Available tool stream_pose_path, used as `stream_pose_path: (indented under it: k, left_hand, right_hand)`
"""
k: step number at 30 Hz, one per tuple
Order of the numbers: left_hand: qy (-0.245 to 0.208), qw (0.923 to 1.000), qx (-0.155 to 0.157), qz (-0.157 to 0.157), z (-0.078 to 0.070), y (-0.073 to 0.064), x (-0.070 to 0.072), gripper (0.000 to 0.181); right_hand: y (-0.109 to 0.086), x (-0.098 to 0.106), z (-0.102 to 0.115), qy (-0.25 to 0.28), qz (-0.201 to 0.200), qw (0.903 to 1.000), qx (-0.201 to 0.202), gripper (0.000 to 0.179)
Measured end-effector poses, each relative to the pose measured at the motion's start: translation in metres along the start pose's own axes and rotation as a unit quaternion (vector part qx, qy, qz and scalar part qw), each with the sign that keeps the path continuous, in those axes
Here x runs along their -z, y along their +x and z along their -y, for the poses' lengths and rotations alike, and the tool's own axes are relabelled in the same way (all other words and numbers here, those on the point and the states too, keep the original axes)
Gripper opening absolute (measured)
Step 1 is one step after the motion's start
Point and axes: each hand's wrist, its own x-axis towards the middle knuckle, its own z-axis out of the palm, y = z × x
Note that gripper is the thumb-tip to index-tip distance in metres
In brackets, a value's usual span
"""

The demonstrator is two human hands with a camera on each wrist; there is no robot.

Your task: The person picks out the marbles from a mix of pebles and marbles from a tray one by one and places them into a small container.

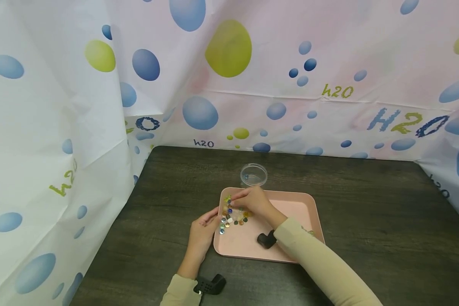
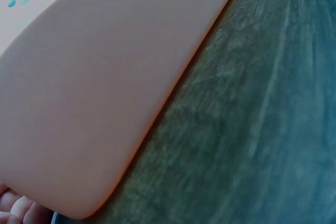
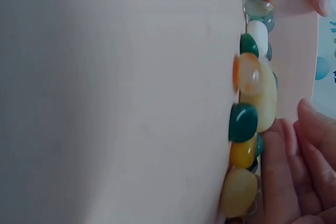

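My left hand (image 1: pixel 203 231) grips the left rim of a pink tray (image 1: pixel 237 248), its thumb over the edge. That tray's outer side fills much of the left wrist view, with fingertips at the lower left corner. Inside the tray, toward its left end, lie glass marbles (image 1: pixel 222 231) and polished stones (image 3: pixel 244 122) in green, yellow, cream and white. Among them my right hand (image 1: pixel 256 202) reaches down from the right, fingertips beside a blue marble (image 1: pixel 229 211). In the right wrist view its fingers curve behind the stones. Whether they pinch one is hidden.
A round clear plastic container (image 1: pixel 266 175) with a small blue marble (image 1: pixel 246 176) in it stands just behind the tray. Dark wood-grain tabletop (image 1: pixel 367 221) extends around. A printed curtain (image 1: pixel 275 85) hangs behind and at the left. Black wrist cameras (image 1: pixel 211 284) sit on both wrists.
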Motion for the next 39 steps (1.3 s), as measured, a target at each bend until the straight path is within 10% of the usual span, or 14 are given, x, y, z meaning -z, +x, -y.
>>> stream_pose_path:
  k: [31,39]
  left_hand:
    - [-0.004,0.9999,-0.011,0.0,0.015,0.004,0.001,0.039]
    - [-0.016,0.9999,-0.006,-0.003,0.017,0.006,0.001,0.038]
  right_hand:
    - [-0.001,-0.017,0.007,-0.101,-0.035,0.9908,0.083,0.005]
    - [-0.007,-0.002,0.018,-0.03,-0.032,0.9989,0.015,0.011]
